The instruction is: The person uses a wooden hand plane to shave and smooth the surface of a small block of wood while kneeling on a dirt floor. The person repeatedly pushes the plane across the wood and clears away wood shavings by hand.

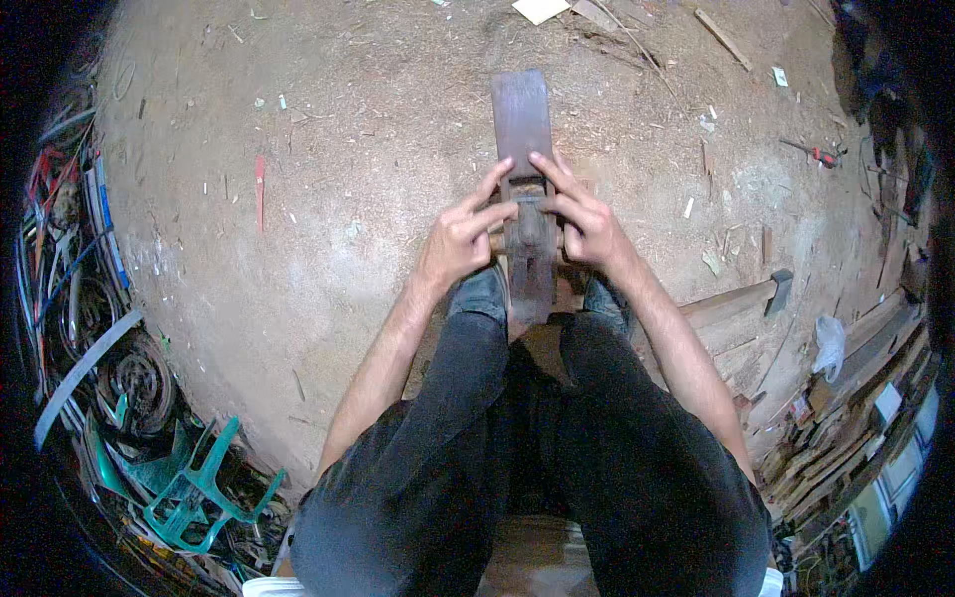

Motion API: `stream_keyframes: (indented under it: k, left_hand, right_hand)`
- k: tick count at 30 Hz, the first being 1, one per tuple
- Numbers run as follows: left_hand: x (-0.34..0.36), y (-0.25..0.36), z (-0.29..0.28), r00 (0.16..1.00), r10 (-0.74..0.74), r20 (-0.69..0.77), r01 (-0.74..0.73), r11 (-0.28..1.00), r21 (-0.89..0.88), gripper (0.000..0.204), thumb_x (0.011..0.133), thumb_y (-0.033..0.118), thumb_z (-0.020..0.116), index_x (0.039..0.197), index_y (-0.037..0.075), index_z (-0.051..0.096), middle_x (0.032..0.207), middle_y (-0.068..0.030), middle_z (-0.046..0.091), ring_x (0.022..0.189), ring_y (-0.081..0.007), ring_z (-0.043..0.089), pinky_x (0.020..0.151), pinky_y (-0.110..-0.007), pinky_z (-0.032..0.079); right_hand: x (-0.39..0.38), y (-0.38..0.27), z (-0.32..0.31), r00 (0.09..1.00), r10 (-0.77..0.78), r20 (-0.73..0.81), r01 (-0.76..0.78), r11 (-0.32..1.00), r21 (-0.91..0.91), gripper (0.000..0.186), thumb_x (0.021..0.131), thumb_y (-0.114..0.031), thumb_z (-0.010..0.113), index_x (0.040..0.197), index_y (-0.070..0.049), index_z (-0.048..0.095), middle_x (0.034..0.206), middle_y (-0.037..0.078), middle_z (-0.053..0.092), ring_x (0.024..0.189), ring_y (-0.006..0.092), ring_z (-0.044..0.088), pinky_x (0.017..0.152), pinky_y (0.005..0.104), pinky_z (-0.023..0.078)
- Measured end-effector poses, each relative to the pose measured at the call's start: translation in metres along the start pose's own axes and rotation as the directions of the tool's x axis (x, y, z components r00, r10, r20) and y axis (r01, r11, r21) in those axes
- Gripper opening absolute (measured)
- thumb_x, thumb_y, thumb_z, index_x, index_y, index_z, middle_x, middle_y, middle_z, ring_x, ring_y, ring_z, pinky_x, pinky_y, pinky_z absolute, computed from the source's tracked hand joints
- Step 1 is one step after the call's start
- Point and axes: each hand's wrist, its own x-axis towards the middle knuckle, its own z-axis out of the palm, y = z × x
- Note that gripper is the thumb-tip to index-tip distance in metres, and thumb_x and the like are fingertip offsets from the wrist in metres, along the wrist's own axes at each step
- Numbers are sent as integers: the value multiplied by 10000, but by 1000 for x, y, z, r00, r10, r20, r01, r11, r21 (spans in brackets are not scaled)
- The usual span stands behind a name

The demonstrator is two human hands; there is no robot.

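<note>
Between my feet I hold a long, narrow, dark hand plane (529,259), with its long axis pointing away from me. Its far part is a smooth, flat, dark section (519,114). My left hand (463,234) grips the left side, fingertips resting on the edge of the flat section and on the body. My right hand (587,224) holds the right side in the same manner, fingers bent over the tool. The undersides of my fingers and whatever lies beneath the tool are hidden. My dark shoes are just behind my hands, beside the tool.
A pile of tubes and scrap (90,279) and a green plastic chair (199,497) lie at left. At right are a red-handled tool (822,156), a metal head on a long handle (779,284), a plastic bag (828,348) and stacked boards (846,438). Wood scraps litter the floor (318,249).
</note>
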Motion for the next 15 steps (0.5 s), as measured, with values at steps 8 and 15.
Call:
stream_keyframes:
  k: [8,15]
  left_hand:
    - [-78,24,27,999,11,45,-12,1000,20,243,740,-48,689,958,25,769,1500,-174,560,1288,-347,632,1024,-407,577]
    - [6,-14,-12,997,47,54,-47,999,12,421,706,-131,578,1044,47,756,1535,-155,533,1329,-341,600,1015,-389,569]
  right_hand:
    - [-84,-44,17,980,126,152,-143,984,108,510,631,144,511,1102,10,657,1626,178,409,1529,477,273,1239,527,304]
    - [11,-1,13,998,9,-58,-7,999,39,517,611,165,474,1059,-8,665,1612,165,431,1504,497,300,1208,531,364]
